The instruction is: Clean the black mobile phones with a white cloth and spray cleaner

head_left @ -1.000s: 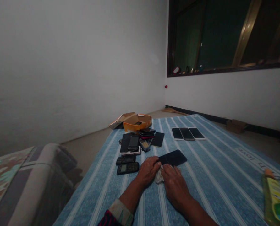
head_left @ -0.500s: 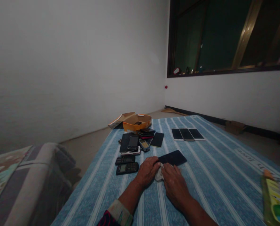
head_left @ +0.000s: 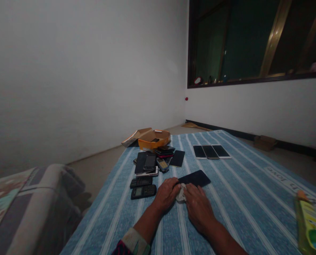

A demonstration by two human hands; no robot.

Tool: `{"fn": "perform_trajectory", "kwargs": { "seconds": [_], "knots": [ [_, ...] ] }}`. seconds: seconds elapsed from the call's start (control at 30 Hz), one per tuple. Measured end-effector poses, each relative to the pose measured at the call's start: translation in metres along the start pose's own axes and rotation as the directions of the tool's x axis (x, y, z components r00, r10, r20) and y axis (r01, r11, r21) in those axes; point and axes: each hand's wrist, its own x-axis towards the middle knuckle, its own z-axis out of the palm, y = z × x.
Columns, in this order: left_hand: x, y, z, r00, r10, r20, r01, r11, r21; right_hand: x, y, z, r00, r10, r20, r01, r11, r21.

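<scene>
A dark smartphone (head_left: 196,177) lies slanted on the striped blue cloth (head_left: 171,232), its far right part showing beyond my hands. My left hand (head_left: 167,194) is closed at the phone's near left end. With bent fingers, my right hand (head_left: 199,206) presses a crumpled whitish wipe (head_left: 181,195) against the phone's near edge. The wipe bulges out between both hands, and my fingers hide part of the phone. Left of my left hand are two black keypad phones (head_left: 144,191), side by side.
Farther back is a pile of phones (head_left: 149,161) before an open orange box (head_left: 150,144). Three smartphones (head_left: 211,152) lie in a row at the back right. A yellow-green packet (head_left: 310,226) is at the right edge. A draped blanket (head_left: 46,205) stands at the left.
My right hand and the wipe have shifted very slightly to the right. The phone and my left hand stay almost in place.
</scene>
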Motion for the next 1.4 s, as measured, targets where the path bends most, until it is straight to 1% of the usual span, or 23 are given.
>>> {"fn": "perform_trajectory", "kwargs": {
  "seconds": [0.1,0.17,0.33,0.47,0.6,0.7,0.87,1.0,1.1,1.2,1.3,1.4],
  "knots": [
    [0.001,-0.001,0.000,1.000,-0.005,0.000,0.005,1.000,0.014,0.002,-0.003,0.003,0.999,-0.053,-0.004,0.053,0.998,0.024],
    [0.001,0.000,0.000,1.000,-0.014,0.006,0.014,1.000,0.018,0.006,-0.006,0.003,0.998,-0.063,-0.007,0.063,0.997,0.034],
    [0.002,0.000,-0.002,1.000,-0.013,0.017,0.013,1.000,-0.001,0.016,-0.010,-0.003,1.000,-0.014,0.014,0.013,0.999,0.040],
    [0.001,-0.001,-0.002,1.000,-0.011,0.020,0.011,1.000,0.002,0.013,-0.009,-0.003,1.000,0.023,0.008,-0.023,1.000,0.015],
    [0.001,-0.001,-0.001,1.000,-0.018,0.012,0.018,1.000,0.011,0.008,-0.009,0.001,1.000,-0.002,-0.003,0.002,1.000,0.021],
    [0.002,0.000,-0.002,1.000,-0.030,0.008,0.030,1.000,0.009,0.011,-0.009,0.001,1.000,-0.019,-0.011,0.020,0.999,0.029],
    [0.002,0.003,-0.003,0.999,-0.038,0.015,0.038,0.999,-0.006,0.021,-0.006,-0.004,1.000,0.015,-0.006,-0.015,0.999,0.031],
    [0.001,0.003,-0.004,0.999,-0.035,0.016,0.035,0.999,-0.004,0.017,-0.003,-0.002,0.997,0.059,-0.043,-0.059,0.998,0.005],
    [0.001,0.001,-0.003,0.999,-0.030,0.010,0.030,0.999,-0.013,0.012,-0.006,0.000,0.998,0.022,-0.051,-0.022,1.000,0.004],
    [0.001,0.000,-0.002,1.000,-0.024,-0.004,0.024,0.999,-0.025,0.013,-0.009,0.000,0.999,-0.013,-0.036,0.014,1.000,0.020],
    [0.001,0.000,-0.002,0.999,-0.037,-0.003,0.037,0.999,-0.033,0.019,-0.008,-0.002,1.000,-0.022,-0.013,0.022,0.999,0.035],
    [0.001,0.003,-0.004,0.999,-0.033,0.015,0.033,0.999,-0.036,0.025,-0.002,-0.004,1.000,-0.006,-0.014,0.006,0.999,0.043]
  ]
}}
